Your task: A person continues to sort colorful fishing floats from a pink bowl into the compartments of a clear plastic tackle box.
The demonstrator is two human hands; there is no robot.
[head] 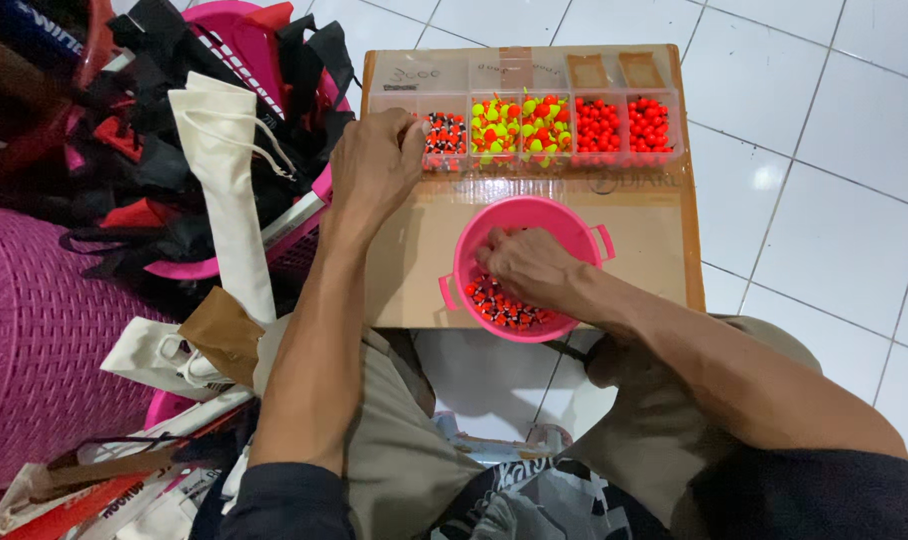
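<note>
My right hand (522, 265) reaches into a pink bowl (474, 232) with small handles, its fingers down among several small red-and-black beads (504, 310) at the bottom. My left hand (374, 160) rests over the left end of a clear compartment box (524, 72), covering its leftmost cell; the fingers are curled and what they hold is hidden. The box holds red-and-black beads (444, 133), yellow-and-red beads (519, 125) and plain red beads (622, 123). Bowl and box sit on a cardboard sheet (414, 250) on the floor.
A pink basket (219, 268) full of black, red and white cloth bags stands at the left. A cream drawstring pouch (224, 170) lies across it. More bags (124, 470) pile at the lower left. White floor tiles (824, 180) lie to the right. My knees frame the bottom.
</note>
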